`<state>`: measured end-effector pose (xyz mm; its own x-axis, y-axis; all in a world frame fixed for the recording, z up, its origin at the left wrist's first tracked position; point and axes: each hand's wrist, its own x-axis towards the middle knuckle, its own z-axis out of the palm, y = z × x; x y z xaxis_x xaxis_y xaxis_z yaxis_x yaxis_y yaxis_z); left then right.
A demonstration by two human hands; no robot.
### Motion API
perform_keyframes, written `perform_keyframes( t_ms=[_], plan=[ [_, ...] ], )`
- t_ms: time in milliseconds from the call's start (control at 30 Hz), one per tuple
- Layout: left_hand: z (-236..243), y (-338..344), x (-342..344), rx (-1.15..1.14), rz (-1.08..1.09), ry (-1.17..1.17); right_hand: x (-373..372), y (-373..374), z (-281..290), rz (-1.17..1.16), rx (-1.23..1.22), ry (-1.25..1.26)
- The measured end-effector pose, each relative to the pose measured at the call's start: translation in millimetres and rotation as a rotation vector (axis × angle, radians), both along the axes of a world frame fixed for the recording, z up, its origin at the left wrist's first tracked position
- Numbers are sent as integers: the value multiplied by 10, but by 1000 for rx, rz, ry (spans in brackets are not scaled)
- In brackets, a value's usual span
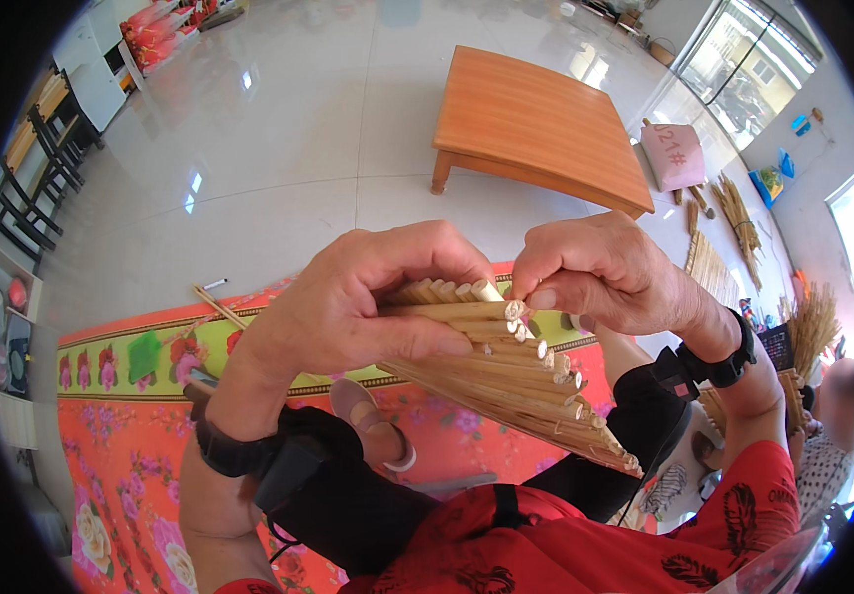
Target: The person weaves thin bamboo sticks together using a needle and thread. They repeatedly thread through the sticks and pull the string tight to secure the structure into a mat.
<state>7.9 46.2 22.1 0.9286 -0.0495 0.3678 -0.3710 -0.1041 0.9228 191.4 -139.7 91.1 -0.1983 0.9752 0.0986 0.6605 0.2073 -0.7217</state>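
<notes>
A row of pale, straw-coloured stalks (pixel 516 381), joined side by side into a curved mat, is held up in front of my chest. My left hand (pixel 358 297) is closed around its upper edge, thumb along the near side and fingers over the far side. The cut stalk ends face right in a slanting line. Right beside the topmost end, my right hand (pixel 610 272) is closed in a pinch, thumb against forefinger. Whatever lies between those fingertips is too small to make out.
A red floral cloth (pixel 130 445) covers the floor beneath me. Ahead stands a low wooden table (pixel 546 119), with a pink sack (pixel 672 156) beside it. Stalk bundles (pixel 739 223) lie at right, near another seated person (pixel 843 426). Black chairs (pixel 36 198) line the left.
</notes>
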Motion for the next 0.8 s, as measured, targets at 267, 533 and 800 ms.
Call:
perform_keyframes(
  t_ms=[267, 533, 800],
  plan=[
    [-4, 3, 12, 108, 26, -60, 31, 60, -68, 88, 187, -86],
    [24, -2, 13, 116, 33, -27, 27, 86, -121, 117, 218, -86],
    [-39, 12, 41, 78, 27, -15, -236, -25, -32, -281, -23, 98]
  ],
)
